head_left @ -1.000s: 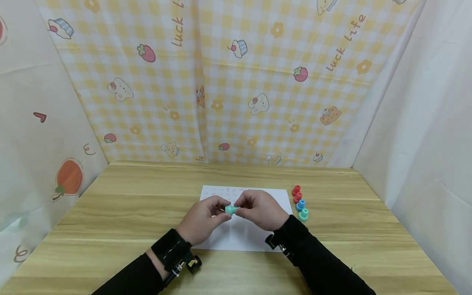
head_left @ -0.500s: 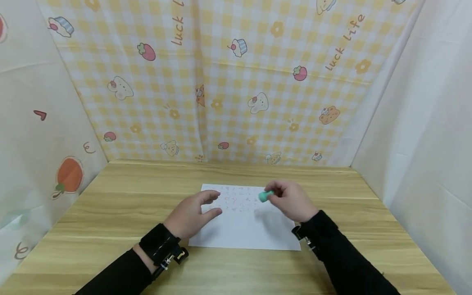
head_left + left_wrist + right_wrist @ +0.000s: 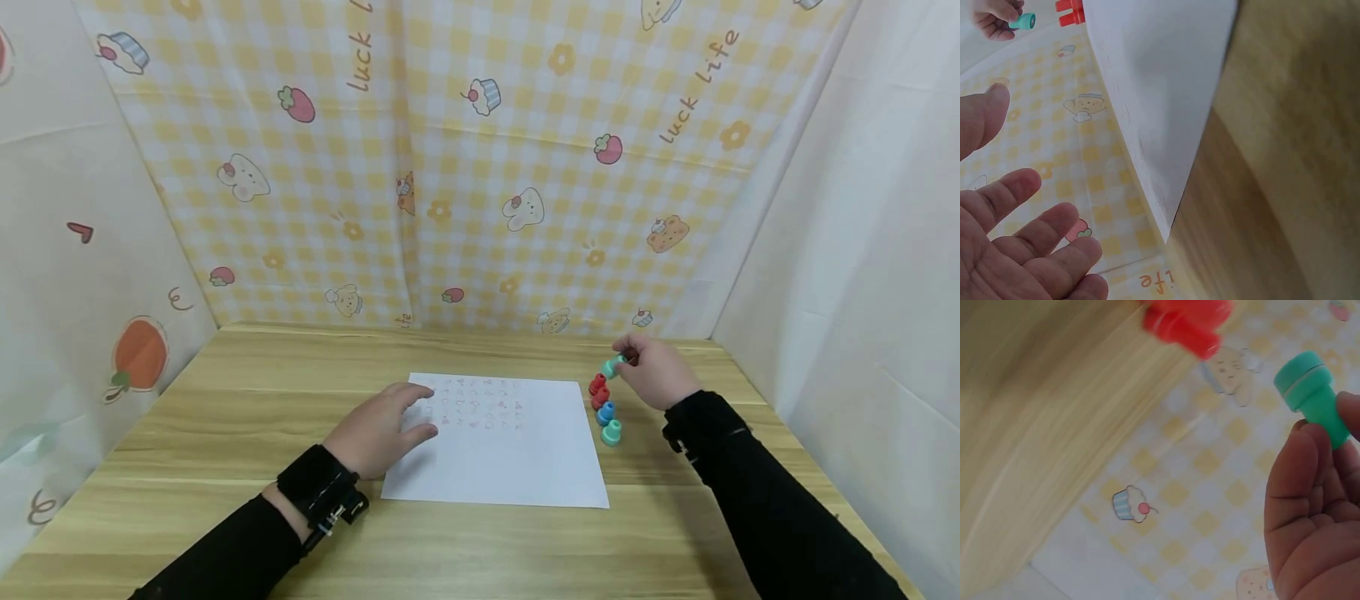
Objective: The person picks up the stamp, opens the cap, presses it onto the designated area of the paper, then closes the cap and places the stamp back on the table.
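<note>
My right hand [image 3: 658,375] pinches a green toy stamp [image 3: 1307,387] by its narrow handle, its wide capped end pointing away from the fingers in the right wrist view. In the head view this hand is past the far right corner of a white sheet of paper [image 3: 495,471], at the far end of a row of stamps. That row holds two red stamps [image 3: 600,397], a blue stamp [image 3: 606,413] and another green stamp [image 3: 611,433]. Over the paper's left edge, my left hand [image 3: 381,429] holds nothing, its fingers apart and relaxed.
Rows of small reddish printed marks [image 3: 480,404] cover the upper part of the paper. Behind the wooden table [image 3: 300,358] hangs a yellow checked cloth [image 3: 480,250], with pale cloths at both sides.
Both hands were together at the green stamp over the paper. They parted, and my right hand carried the stamp right and back to the row's far end. My left hand drew back left.
</note>
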Motion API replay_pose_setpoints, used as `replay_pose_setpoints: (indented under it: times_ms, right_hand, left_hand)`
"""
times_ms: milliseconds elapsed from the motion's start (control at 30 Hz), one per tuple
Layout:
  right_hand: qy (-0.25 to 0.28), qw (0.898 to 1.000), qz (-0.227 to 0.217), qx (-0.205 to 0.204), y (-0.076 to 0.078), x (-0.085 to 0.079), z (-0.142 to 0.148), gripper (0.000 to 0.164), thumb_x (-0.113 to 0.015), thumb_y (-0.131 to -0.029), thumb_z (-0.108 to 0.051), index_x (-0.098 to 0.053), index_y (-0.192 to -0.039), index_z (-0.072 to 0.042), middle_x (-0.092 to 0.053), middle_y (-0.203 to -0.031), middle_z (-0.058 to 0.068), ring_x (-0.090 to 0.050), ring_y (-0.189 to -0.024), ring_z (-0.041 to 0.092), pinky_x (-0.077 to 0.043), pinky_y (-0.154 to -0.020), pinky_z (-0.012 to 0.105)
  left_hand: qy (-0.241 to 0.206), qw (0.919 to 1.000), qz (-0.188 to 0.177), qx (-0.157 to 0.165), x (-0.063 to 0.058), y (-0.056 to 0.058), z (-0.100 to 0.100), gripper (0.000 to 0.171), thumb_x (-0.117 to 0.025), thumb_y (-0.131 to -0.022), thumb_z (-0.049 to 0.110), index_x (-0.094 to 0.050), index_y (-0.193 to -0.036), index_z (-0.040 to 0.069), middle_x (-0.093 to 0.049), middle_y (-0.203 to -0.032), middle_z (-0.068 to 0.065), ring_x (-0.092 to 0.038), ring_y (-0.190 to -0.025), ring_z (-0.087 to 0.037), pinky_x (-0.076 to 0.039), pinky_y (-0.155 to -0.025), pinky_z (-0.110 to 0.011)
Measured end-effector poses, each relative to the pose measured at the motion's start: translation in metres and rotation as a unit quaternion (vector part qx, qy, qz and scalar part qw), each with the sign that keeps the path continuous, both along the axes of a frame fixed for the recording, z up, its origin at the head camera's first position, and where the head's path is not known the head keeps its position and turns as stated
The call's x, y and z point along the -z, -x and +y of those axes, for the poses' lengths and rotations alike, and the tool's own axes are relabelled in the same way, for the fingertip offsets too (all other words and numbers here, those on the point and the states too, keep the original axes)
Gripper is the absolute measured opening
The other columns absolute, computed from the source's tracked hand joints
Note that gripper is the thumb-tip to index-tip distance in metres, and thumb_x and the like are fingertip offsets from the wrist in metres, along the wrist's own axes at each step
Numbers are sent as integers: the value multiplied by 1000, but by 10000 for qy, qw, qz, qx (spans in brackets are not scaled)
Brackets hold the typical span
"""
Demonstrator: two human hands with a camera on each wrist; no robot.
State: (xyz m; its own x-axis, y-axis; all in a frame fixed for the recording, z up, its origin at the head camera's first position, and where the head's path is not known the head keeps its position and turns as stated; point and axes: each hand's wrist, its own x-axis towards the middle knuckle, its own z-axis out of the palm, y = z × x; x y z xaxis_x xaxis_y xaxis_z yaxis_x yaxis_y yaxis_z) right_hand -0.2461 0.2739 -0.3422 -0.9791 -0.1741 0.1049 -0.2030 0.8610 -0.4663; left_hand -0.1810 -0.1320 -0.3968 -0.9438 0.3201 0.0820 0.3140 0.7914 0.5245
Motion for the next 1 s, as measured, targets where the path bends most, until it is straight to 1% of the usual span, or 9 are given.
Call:
replay_pose_setpoints:
  times_ms: [100, 267, 400, 500, 633, 800, 1000]
  right_hand:
    - [-232, 9997, -31, -14, 14, 2, -1, 26, -63, -103, -13, -66, -124, 3, -73, -110, 19, -68, -99, 32, -56, -86, 47]
    - [-573, 9981, -214, -59, 37, 7, -9, 22, -64, -102, -11, -69, -119, 2, -73, -110, 19, -66, -95, 31, -55, -85, 45]
    - [-867, 9957, -334, -58, 52, 13, -14, 23, -64, -101, -7, -70, -121, 3, -73, -111, 20, -65, -94, 30, -55, -86, 44]
    - [-1144, 9927, -359, -100, 61, 17, -17, 25, -62, -100, -5, -70, -123, 2, -74, -113, 21, -66, -94, 31, -56, -89, 44]
    - [-1396, 9890, -430, -250, 68, 21, -22, 27, -62, -97, -1, -71, -123, 3, -74, -119, 23, -69, -102, 34, -57, -96, 48]
    - [-1512, 9862, -563, -363, 73, 26, -23, 29, -63, -96, 2, -70, -124, 4, -72, -126, 25, -68, -117, 41, -55, -102, 51]
    - [-1627, 9837, -650, -393, 76, 30, -23, 30, -59, -97, 3, -70, -124, 4, -72, -126, 23, -67, -120, 42, -55, -104, 51]
  left_hand:
    - [83, 10000, 5, 13, 0, 1, -1, 53, -73, -101, 35, -59, -146, 10, -57, -153, -11, -59, -138, -31, -49, -114, -53]
    - [161, 9999, 22, 38, -1, 1, 0, 54, -73, -101, 35, -59, -147, 10, -56, -155, -12, -56, -142, -33, -47, -117, -54]
    - [311, 9995, 66, 87, 0, 2, 1, 55, -73, -101, 35, -58, -147, 9, -55, -156, -14, -52, -145, -35, -44, -119, -55]
    - [405, 9991, 46, 76, 0, 4, 1, 57, -73, -101, 35, -57, -148, 9, -53, -158, -16, -46, -150, -38, -39, -122, -58]
    - [498, 9987, 25, 74, 1, 5, 1, 59, -73, -100, 36, -56, -149, 8, -49, -160, -18, -39, -154, -43, -34, -124, -62]
    - [560, 9984, -14, 62, 0, 6, 1, 60, -73, -100, 36, -55, -151, 9, -48, -161, -19, -37, -155, -44, -32, -125, -62]
    - [623, 9980, 23, 87, 0, 6, 1, 60, -72, -101, 36, -54, -151, 8, -48, -161, -20, -35, -155, -45, -30, -126, -62]
